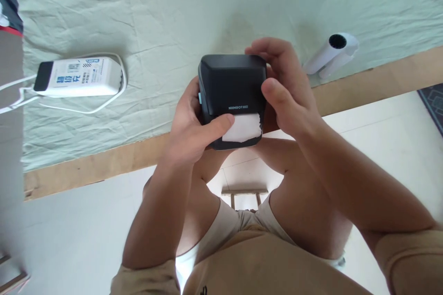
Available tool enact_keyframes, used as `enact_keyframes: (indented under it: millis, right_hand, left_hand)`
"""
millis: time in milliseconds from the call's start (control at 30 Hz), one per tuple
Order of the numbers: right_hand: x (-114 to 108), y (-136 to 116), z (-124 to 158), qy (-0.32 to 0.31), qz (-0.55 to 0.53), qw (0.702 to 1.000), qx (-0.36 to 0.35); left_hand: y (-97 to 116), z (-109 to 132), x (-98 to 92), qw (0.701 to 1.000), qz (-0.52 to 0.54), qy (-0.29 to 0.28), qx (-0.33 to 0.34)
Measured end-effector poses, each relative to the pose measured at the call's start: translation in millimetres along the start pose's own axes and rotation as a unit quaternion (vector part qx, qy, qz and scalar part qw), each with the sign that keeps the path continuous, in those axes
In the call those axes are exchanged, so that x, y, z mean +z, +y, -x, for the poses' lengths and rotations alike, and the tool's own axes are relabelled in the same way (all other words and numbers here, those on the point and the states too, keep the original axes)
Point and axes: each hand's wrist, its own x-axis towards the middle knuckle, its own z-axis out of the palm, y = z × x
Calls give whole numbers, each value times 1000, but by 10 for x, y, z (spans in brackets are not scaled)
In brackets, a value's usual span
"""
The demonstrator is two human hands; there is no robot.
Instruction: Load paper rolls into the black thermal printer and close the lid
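A black label printer (232,84) marked NIIMBOT is held up over the table's near edge, above my lap. White paper (245,128) sticks out of its front slot, with a ragged edge on the right side. My left hand (194,124) grips the printer's left side, its thumb lying over the front beside the paper and its fingers hidden behind. Around the upper right side curls my right hand (287,83), thumb against the right edge and fingers bent at the top corner. A light blue button (200,97) shows on the printer's left side.
On the left of the green cloth (155,18) lies a white box-shaped power strip (83,76) with white cables looped around it. To the right lies a white paper roll (327,55) with a dark core. A bare wooden edge (117,159) runs along the table's near side.
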Motion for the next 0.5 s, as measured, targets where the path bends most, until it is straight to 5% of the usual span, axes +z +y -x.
enact_keyframes:
  millis: [500]
  right_hand:
    - [4,62,-12,-10,-47,999,-5]
  left_hand:
    - [128,41,153,995,38,55,-68]
